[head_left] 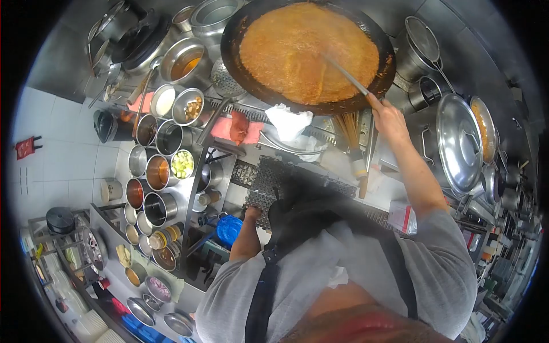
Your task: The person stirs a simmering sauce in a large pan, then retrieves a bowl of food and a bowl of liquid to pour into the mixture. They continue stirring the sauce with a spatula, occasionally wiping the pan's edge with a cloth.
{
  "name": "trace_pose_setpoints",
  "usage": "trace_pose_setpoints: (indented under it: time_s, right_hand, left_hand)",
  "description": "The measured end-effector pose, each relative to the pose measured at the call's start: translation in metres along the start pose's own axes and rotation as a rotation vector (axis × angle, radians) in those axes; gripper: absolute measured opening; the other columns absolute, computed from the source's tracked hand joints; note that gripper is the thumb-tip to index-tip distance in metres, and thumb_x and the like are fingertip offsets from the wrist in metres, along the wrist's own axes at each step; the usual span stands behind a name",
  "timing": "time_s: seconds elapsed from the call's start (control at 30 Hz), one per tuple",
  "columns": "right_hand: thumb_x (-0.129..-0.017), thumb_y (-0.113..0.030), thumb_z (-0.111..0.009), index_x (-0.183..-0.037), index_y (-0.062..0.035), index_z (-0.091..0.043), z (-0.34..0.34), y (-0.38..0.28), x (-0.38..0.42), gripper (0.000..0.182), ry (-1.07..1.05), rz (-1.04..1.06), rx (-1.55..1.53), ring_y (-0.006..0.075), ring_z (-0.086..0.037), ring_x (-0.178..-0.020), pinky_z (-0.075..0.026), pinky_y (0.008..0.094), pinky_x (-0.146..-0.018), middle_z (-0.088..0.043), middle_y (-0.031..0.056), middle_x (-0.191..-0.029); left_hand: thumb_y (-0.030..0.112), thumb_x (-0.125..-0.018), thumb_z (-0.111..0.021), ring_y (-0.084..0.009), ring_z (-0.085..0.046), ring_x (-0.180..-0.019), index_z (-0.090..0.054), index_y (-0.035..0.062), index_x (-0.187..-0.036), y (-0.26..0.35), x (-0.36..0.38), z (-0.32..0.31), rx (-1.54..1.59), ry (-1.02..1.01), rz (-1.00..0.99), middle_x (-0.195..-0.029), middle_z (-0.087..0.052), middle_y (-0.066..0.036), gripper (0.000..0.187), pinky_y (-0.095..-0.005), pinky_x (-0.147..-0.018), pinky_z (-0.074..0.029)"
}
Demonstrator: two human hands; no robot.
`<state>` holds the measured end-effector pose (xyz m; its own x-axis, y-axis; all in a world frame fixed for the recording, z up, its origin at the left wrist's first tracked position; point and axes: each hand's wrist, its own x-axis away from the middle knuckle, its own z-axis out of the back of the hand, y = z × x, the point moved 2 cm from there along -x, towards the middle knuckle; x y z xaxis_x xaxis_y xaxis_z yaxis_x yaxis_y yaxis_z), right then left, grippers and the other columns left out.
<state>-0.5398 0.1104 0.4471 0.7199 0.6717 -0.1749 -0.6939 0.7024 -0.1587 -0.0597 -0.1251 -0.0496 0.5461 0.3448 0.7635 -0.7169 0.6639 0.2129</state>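
Observation:
A large black wok (231,68) at the top of the view is filled with orange-brown, steaming, bubbling sauce (291,46). My right hand (390,119) is closed around the wooden handle of a long metal-shafted cooking utensil (350,75). Its working end is sunk in the sauce, so I cannot make out whether it is a ladle or a spatula. My left hand (251,213) hangs low beside my dark apron, apart from the pots, with its fingers mostly hidden.
Several metal pots of ingredients, including one of chopped green vegetable (182,164), stand on the left counter. A bamboo wok brush (351,143) and a crumpled white cloth (289,122) lie before the wok. A large metal lid (459,143) leans at right; a strainer (422,37) is beyond.

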Motion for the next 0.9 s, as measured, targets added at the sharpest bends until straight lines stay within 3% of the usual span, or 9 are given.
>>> trace_pose_setpoints:
  time_s: [0.03,0.13,0.27,0.37,0.5,0.57,0.67,0.8,0.9]
  right_hand:
    - [-0.084,-0.01,-0.053,-0.13,-0.0193,-0.048,-0.004,0.0,-0.011,0.047,-0.012,-0.021,0.001,0.0411,-0.061,-0.082,-0.05,0.0498,-0.074,-0.06,0.0209,-0.093]
    - [-0.083,-0.01,-0.054,-0.129,-0.0198,-0.049,-0.012,0.002,-0.04,0.047,-0.005,-0.038,0.017,0.04,-0.061,-0.086,-0.049,0.0498,-0.075,-0.061,0.0209,-0.095]
    - [-0.083,-0.011,-0.055,-0.126,-0.0199,-0.054,-0.019,0.012,-0.073,0.044,0.08,-0.043,-0.018,0.0383,-0.061,-0.091,-0.049,0.0476,-0.08,-0.061,0.0223,-0.098]
    - [-0.083,-0.013,-0.056,-0.126,-0.019,-0.055,-0.016,0.014,-0.091,0.043,0.089,-0.114,-0.038,0.0371,-0.06,-0.095,-0.048,0.0466,-0.082,-0.062,0.021,-0.102]
    - [-0.083,-0.016,-0.057,-0.124,-0.0188,-0.057,0.0,0.022,-0.103,0.041,0.117,-0.168,-0.03,0.0369,-0.06,-0.094,-0.048,0.0467,-0.082,-0.064,0.0192,-0.099]
    - [-0.083,-0.017,-0.057,-0.124,-0.0195,-0.057,0.006,0.033,-0.102,0.041,0.137,-0.172,-0.014,0.0375,-0.061,-0.091,-0.049,0.0459,-0.081,-0.065,0.0193,-0.094]
    - [-0.083,-0.017,-0.056,-0.124,-0.0192,-0.057,0.018,0.058,-0.092,0.041,0.182,-0.183,0.013,0.0368,-0.061,-0.092,-0.049,0.0456,-0.082,-0.065,0.0186,-0.096]
    - [-0.084,-0.019,-0.056,-0.121,-0.0162,-0.059,0.067,0.076,-0.055,0.037,0.128,-0.248,-0.038,0.0356,-0.059,-0.1,-0.046,0.0434,-0.087,-0.063,0.0174,-0.104]
    - [-0.08,-0.017,-0.059,-0.12,-0.0134,-0.06,0.102,0.093,-0.018,0.04,0.104,-0.222,-0.047,0.036,-0.059,-0.101,-0.046,0.0407,-0.087,-0.063,0.0185,-0.105]
  left_hand:
    - [0.022,-0.078,-0.06,-0.0281,-0.065,-0.093,-0.07,0.0052,-0.088,0.005,0.028,0.022,-0.056,0.108,-0.068,-0.099,-0.066,-0.017,0.022,-0.0406,-0.079,-0.053]
    - [0.029,-0.077,-0.053,-0.0337,-0.06,-0.104,-0.069,0.0046,-0.095,0.011,0.05,0.047,0.089,-0.099,0.114,-0.107,-0.064,-0.019,0.035,-0.0414,-0.091,-0.047]
    - [0.028,-0.075,-0.055,-0.0327,-0.063,-0.097,-0.07,0.0059,-0.09,0.017,0.073,0.064,-0.184,-0.06,-0.062,-0.101,-0.066,-0.018,0.032,-0.0418,-0.087,-0.049]
    - [0.03,-0.075,-0.055,-0.0318,-0.063,-0.099,-0.071,0.0086,-0.09,0.011,0.072,0.057,-0.229,-0.15,-0.08,-0.102,-0.066,-0.017,0.031,-0.0421,-0.089,-0.048]
    - [0.032,-0.076,-0.054,-0.0322,-0.062,-0.1,-0.071,0.0089,-0.091,-0.004,0.057,0.036,-0.271,-0.073,-0.102,-0.103,-0.066,-0.017,0.032,-0.0426,-0.089,-0.048]
    - [0.027,-0.083,-0.056,-0.026,-0.068,-0.072,-0.07,0.0068,-0.086,-0.001,0.054,0.036,-0.054,0.05,0.024,-0.081,-0.069,-0.011,0.024,-0.0398,-0.067,-0.054]
    - [0.024,-0.083,-0.055,-0.0256,-0.066,-0.059,-0.069,0.0058,-0.082,0.01,0.054,0.047,-0.024,0.001,-0.018,-0.069,-0.067,-0.011,0.022,-0.0381,-0.057,-0.053]
    - [0.023,-0.079,-0.057,-0.0257,-0.064,-0.052,-0.067,0.0053,-0.075,0.018,0.047,0.051,-0.078,0.063,-0.042,-0.064,-0.065,-0.012,0.021,-0.0371,-0.049,-0.051]
    - [0.024,-0.076,-0.058,-0.0265,-0.064,-0.052,-0.066,0.0044,-0.07,0.007,0.027,0.038,-0.126,0.053,-0.184,-0.062,-0.064,-0.012,0.022,-0.0368,-0.049,-0.051]
